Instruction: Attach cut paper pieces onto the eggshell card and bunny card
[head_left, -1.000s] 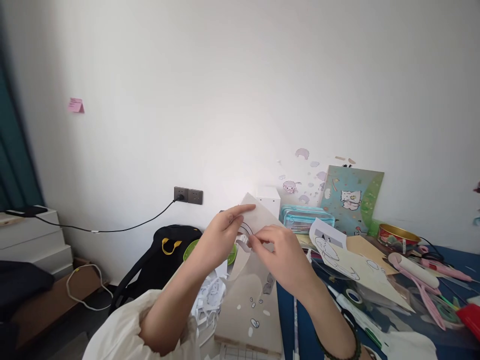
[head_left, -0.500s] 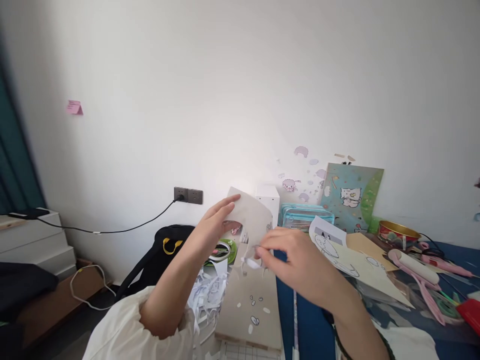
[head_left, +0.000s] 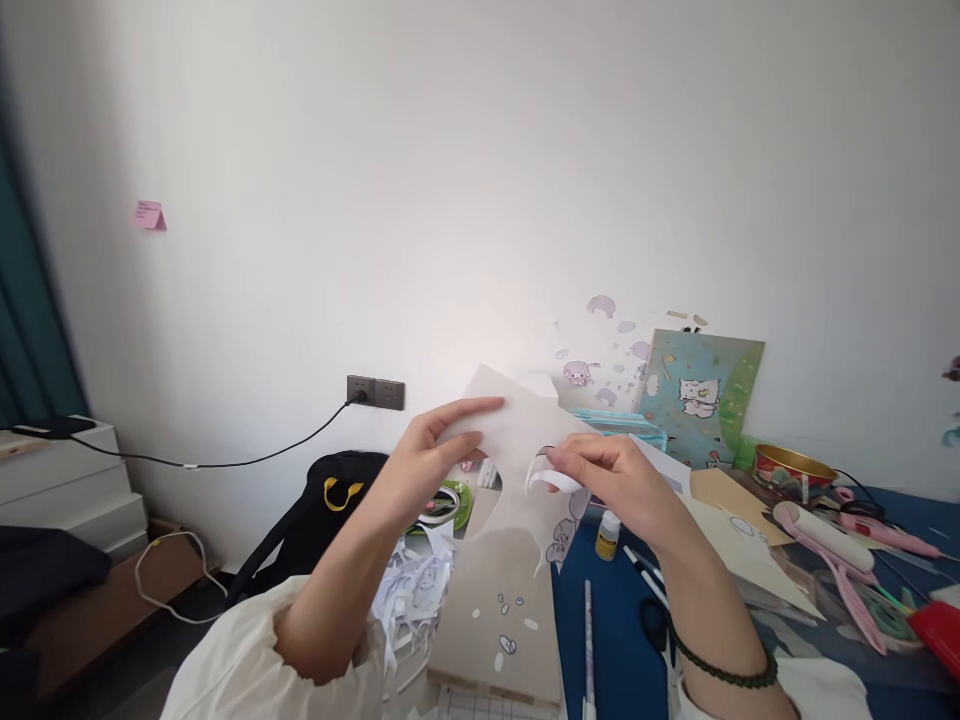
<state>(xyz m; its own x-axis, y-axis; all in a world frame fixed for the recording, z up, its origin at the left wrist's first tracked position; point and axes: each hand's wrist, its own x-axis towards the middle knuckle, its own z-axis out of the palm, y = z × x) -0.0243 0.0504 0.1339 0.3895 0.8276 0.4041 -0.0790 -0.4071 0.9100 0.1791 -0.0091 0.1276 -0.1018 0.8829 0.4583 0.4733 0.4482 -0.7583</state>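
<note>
A thin, pale translucent sheet (head_left: 514,425) with cut-out gaps is held up between both hands. My left hand (head_left: 442,445) grips its upper left edge, fingers on the front. With thumb and fingertips, my right hand (head_left: 600,465) pinches a curled white strip (head_left: 551,480) at the sheet's right side. Grey drawn figures (head_left: 562,540) show on the sheet's lower right part. Below the hands lies a beige board (head_left: 495,580) bearing small oval cut pieces (head_left: 508,645), some with black outlines.
Shredded white paper (head_left: 412,590) is heaped left of the board. On the blue table surface (head_left: 570,620) are a pen (head_left: 589,640), a small yellow-labelled bottle (head_left: 607,535) and dark-handled scissors (head_left: 655,625). Pink tools (head_left: 825,560) and a round tin (head_left: 795,465) stand farther right.
My right hand has moved right and up with the white strip, drawing the sheet wider. The bottle and scissors on the right have come into view.
</note>
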